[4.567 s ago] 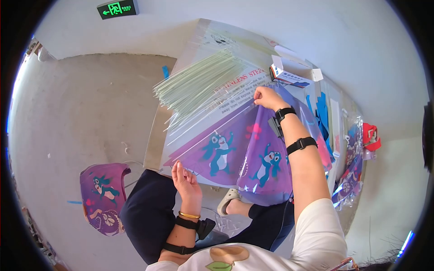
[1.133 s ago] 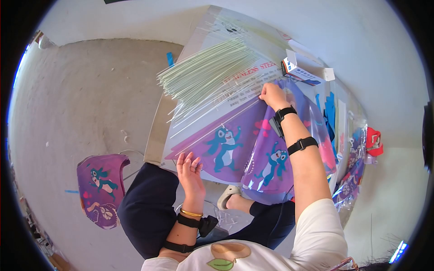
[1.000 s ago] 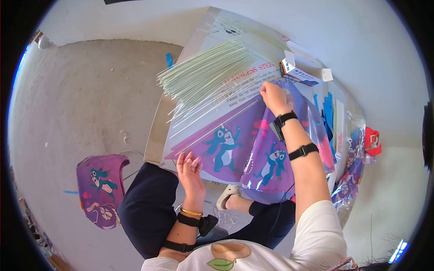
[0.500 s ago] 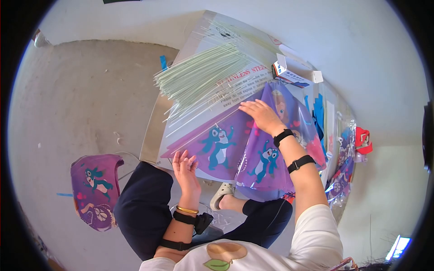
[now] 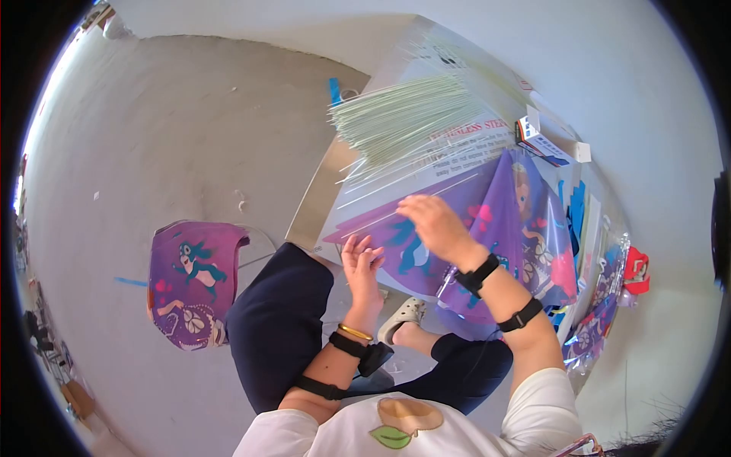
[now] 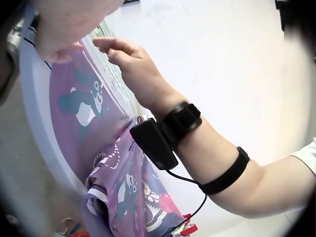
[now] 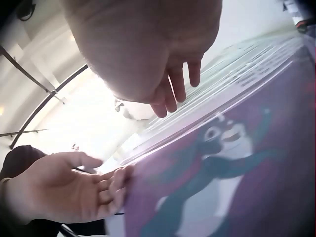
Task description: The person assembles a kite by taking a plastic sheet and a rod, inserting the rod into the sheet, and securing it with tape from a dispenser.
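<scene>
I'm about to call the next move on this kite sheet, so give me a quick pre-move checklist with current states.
1. Left hand at the purple kite sheet's near corner, fingertips touching its edge: ok.
2. Right hand free and open above the sheet: ok.
3. Thin rod lying along the sheet's upper edge: cannot tell.
4. Sheet lying flat on the table: ok near the left hand; its right side hangs over the edge.
5. Rod bundle apart from both hands: ok.

Glossy plastic film, printed purple, on the kite sheet (image 5: 411, 244), smooth and light-catching. Thin pale-green rods (image 5: 403, 114), smooth, perhaps plastic or fibre. Shiny metal counter (image 5: 312, 206) under printed paper. Matt, rough concrete floor (image 5: 152, 137). Printed cardboard on the small box (image 5: 544, 145).
</scene>
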Demonstrator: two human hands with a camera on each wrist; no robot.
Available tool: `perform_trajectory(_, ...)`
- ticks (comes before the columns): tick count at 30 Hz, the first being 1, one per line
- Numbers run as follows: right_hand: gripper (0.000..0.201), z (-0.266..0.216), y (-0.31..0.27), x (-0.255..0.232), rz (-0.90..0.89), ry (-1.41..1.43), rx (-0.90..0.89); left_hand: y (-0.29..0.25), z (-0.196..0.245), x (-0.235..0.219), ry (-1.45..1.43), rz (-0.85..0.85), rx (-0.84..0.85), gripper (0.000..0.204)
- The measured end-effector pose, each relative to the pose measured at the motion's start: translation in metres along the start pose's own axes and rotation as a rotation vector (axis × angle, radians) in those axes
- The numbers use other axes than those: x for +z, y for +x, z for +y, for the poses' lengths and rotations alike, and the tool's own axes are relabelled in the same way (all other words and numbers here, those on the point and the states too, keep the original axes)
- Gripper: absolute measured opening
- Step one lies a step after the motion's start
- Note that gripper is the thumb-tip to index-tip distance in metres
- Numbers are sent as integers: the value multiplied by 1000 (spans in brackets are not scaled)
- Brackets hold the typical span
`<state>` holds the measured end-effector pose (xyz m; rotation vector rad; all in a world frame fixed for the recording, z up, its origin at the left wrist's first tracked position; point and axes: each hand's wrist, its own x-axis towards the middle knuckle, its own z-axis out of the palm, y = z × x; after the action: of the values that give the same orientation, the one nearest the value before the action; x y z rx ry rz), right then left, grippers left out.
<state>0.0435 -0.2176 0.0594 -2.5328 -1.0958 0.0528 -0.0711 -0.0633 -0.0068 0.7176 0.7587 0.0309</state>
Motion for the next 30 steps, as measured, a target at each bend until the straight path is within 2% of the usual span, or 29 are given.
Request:
perform_trajectory(3, 33, -33, 13, 26, -48, 91, -72, 2, -1, -4, -6, -21, 4, 51)
perform_trajectory(8, 33, -45, 21, 48, -69, 81, -94, 3, -2, -8, -16, -48, -12, 49)
perform_trajectory(16, 33, -51, 20, 51, -155, -63, -90, 5, 5, -14, -47, -61, -38, 46)
perform_trajectory(21, 35, -55, 18, 49, -149, -87, -105, 2, 8, -24, -51, 2, -22, 45)
perform_trajectory(30, 40, -83, 26, 56, -204, -213, -150, -1, 7, -40, 55, -67, -19, 50)
